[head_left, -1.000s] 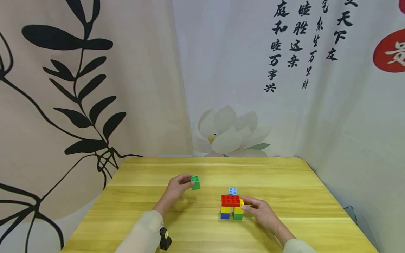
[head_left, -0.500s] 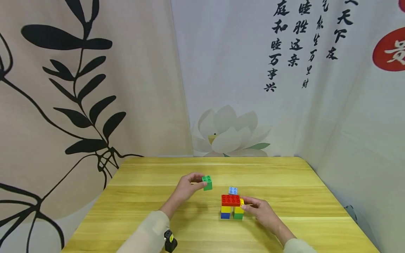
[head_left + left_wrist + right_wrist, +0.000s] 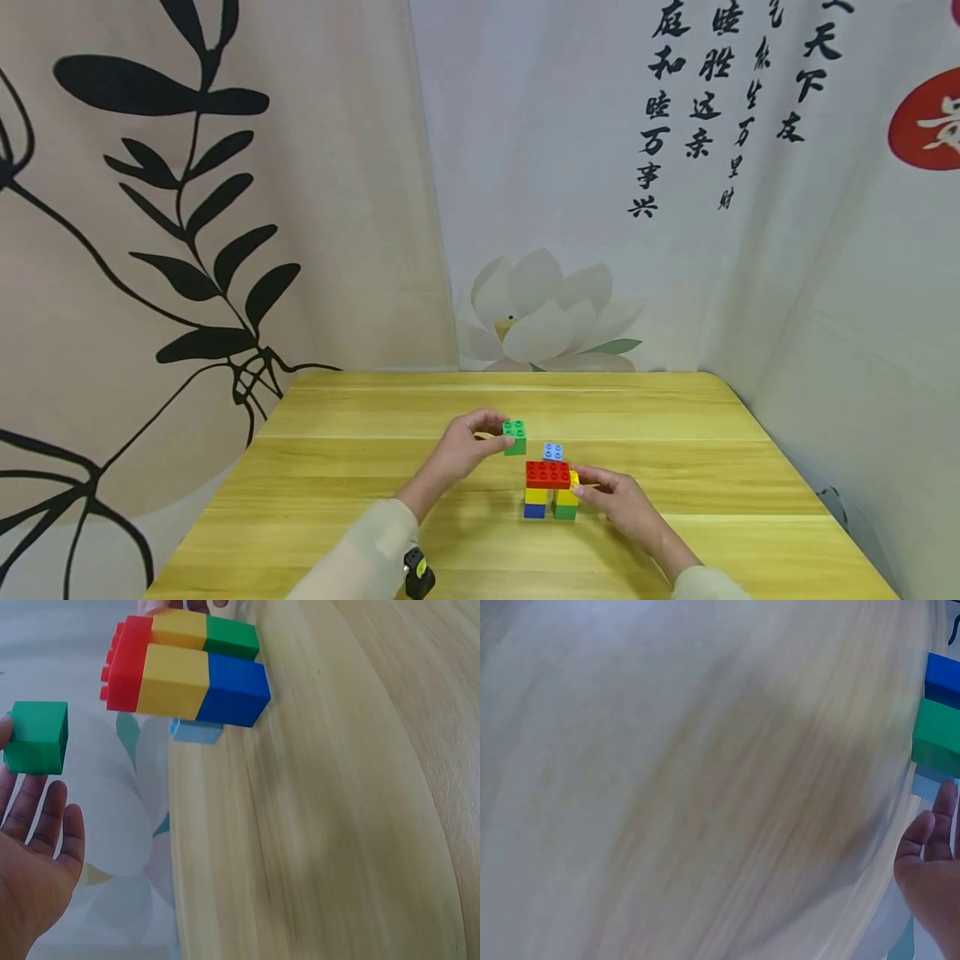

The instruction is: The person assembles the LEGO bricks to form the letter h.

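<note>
My left hand (image 3: 468,450) pinches a green toy building block (image 3: 514,437) by its left side, raised above the table, left of and behind a small block arch. Across the top of the arch lies a red block (image 3: 547,475). One leg is a yellow block (image 3: 174,679) over a blue block (image 3: 234,688); the other is yellow over a green block (image 3: 936,735). My right hand (image 3: 618,500) holds the arch at its right yellow block (image 3: 567,493), index finger behind and thumb in front. A light blue block (image 3: 552,451) shows just behind the arch.
The wooden table (image 3: 337,467) carries the arch near its middle. Beyond its far edge hangs a printed cloth (image 3: 360,208) with a plant and writing. A black wrist device (image 3: 418,573) sits by the left sleeve (image 3: 363,550).
My left hand has carried the green block rightward, closer to the arch. My right hand stays on the arch, which has not moved.
</note>
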Action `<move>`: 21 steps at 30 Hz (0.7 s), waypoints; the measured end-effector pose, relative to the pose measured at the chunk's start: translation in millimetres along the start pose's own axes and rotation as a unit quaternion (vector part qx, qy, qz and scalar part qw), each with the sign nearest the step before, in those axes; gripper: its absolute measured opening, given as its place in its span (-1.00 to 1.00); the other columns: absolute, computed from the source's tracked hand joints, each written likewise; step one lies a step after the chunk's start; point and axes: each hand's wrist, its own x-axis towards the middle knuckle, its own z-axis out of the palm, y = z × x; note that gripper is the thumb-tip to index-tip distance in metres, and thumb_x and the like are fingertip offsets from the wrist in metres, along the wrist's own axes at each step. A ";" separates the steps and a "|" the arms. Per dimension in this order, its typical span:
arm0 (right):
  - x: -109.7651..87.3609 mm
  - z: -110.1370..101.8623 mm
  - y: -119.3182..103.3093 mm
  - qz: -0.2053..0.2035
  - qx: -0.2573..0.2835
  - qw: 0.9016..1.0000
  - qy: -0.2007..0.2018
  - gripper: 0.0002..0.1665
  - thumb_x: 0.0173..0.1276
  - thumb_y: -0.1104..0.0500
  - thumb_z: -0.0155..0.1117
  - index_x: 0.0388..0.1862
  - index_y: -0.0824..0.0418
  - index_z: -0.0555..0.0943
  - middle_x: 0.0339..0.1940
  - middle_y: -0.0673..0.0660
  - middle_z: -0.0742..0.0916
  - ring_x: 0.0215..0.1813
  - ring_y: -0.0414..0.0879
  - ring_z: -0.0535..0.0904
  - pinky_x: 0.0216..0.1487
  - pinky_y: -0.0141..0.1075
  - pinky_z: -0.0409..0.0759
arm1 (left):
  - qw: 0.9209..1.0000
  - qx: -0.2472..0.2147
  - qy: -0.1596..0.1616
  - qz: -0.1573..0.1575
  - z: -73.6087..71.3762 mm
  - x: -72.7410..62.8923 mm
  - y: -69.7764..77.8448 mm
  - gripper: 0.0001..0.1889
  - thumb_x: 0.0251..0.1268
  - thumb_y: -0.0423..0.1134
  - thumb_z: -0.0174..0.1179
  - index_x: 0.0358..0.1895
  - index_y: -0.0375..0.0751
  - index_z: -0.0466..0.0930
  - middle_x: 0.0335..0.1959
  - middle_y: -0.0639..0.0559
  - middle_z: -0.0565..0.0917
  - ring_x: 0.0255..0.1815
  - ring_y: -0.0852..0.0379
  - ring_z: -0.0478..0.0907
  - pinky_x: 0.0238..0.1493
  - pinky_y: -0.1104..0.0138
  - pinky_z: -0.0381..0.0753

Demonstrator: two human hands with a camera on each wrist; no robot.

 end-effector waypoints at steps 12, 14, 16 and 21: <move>-0.3 -0.2 0.5 0.003 0.000 1.000 0.004 -0.38 0.41 -0.04 0.31 0.34 0.25 0.52 0.24 0.25 0.62 0.20 0.08 0.53 0.12 -0.12 0.54 | 1.000 -0.009 -0.024 0.004 14.8 0.4 1.2 -0.73 0.29 -0.10 0.36 -0.01 -0.07 0.65 -0.15 0.05 0.63 -0.07 -0.09 0.55 -0.08 0.11 0.60; -0.2 -0.1 0.4 0.004 0.001 1.000 0.005 -0.38 0.41 -0.04 0.31 0.34 0.25 0.52 0.24 0.25 0.62 0.20 0.08 0.53 0.12 -0.12 0.54 | 1.000 -0.011 -0.027 0.001 16.9 -0.3 2.5 -0.73 0.29 -0.11 0.36 0.00 -0.06 0.65 -0.15 0.04 0.63 -0.07 -0.10 0.54 -0.10 0.13 0.60; -0.1 0.1 0.4 0.004 0.001 1.000 0.005 -0.38 0.41 -0.04 0.31 0.34 0.25 0.52 0.24 0.25 0.62 0.20 0.09 0.54 0.12 -0.12 0.54 | 0.999 -0.011 -0.030 -0.001 19.2 -0.9 3.1 -0.73 0.29 -0.11 0.36 0.01 -0.06 0.65 -0.15 0.04 0.63 -0.07 -0.09 0.54 -0.12 0.17 0.59; -0.3 0.1 0.1 0.004 0.001 1.000 0.005 -0.39 0.41 -0.04 0.30 0.34 0.23 0.53 0.24 0.26 0.62 0.20 0.10 0.53 0.13 -0.08 0.54 | 1.000 -0.006 -0.030 -0.007 24.5 -1.7 2.7 -0.72 0.28 -0.10 0.37 0.01 -0.03 0.65 -0.15 0.05 0.63 -0.07 -0.06 0.54 -0.14 0.20 0.57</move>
